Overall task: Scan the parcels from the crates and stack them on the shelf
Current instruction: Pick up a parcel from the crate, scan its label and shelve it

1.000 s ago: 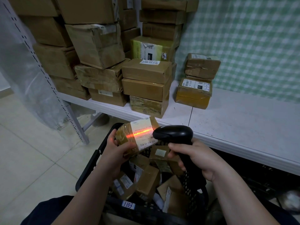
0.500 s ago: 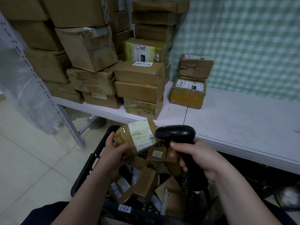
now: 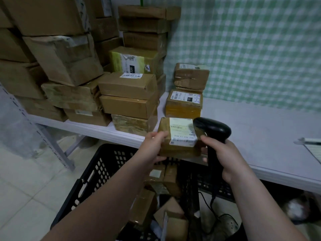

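A green-checked cloth [image 3: 251,49] covers the back wall, pale floor tiles [image 3: 26,188] spread at the lower left, a clear plastic sheet [image 3: 15,129] hangs at the left edge, a lined paper [image 3: 314,150] lies at the right edge, and a blurred pale object [image 3: 295,209] sits in shadow low on the right.

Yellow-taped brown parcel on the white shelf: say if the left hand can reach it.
Probably not: the left hand grips a labelled brown parcel, held in front of the yellow-taped brown parcel.
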Demonstrator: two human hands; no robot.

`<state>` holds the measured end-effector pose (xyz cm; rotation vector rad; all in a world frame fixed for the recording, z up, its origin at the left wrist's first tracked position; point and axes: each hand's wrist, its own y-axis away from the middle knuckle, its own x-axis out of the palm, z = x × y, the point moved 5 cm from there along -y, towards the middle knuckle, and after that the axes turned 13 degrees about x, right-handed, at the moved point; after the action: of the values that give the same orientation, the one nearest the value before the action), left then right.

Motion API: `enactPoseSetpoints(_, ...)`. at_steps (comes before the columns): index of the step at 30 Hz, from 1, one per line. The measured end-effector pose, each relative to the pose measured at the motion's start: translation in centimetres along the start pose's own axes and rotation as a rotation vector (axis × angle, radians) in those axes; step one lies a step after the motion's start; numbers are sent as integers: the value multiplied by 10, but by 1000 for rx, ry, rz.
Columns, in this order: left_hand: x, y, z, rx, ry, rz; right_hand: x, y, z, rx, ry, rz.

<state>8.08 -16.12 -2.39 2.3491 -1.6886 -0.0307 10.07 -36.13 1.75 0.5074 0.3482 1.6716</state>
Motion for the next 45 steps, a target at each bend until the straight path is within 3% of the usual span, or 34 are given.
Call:
enactPoseSetpoints(11,19,-52,-23,103,-119,-66,8,-66,16,16,-43,26)
enactPoseSetpoints(14,13,-50,-20,144,-142,-45,9,-65,9,21,-17,11)
enactPoseSetpoints(18,-5,-32,-2,201,-343,-51,4,-48,-6,-28,1,-85)
enactPoseSetpoints(21,-22,-9,27,185,-335,-43,4,-30,-30,49,70,-24)
enactPoseSetpoints(26,-42,6,103,26,-507,83,13,-24,-85,212,242,92)
enactPoseSetpoints(31,-39,9,174,-98,-855,278,9,-45,-140,339,350,52)
enactPoseSetpoints(35,-23,6,215,-54,-1112,555,-3,-66,-169,414,426,23)
enactPoseSetpoints(37,-12,4,222,-32,-1091,617,-8,-75,-178,433,443,11)
enactPoseSetpoints(38,-5,3,231,44,-1157,689,-10,-79,-180,435,444,4)
enactPoseSetpoints(41,4,-7,270,46,-1312,890,-15,-90,-185,436,445,-13)
enactPoseSetpoints(43,0,-7,296,-119,-1321,984,-17,-96,-186,446,445,-12)
enactPoseSetpoints(45,-2,-7,316,-162,-1364,1025,-18,-101,-187,459,449,-8)
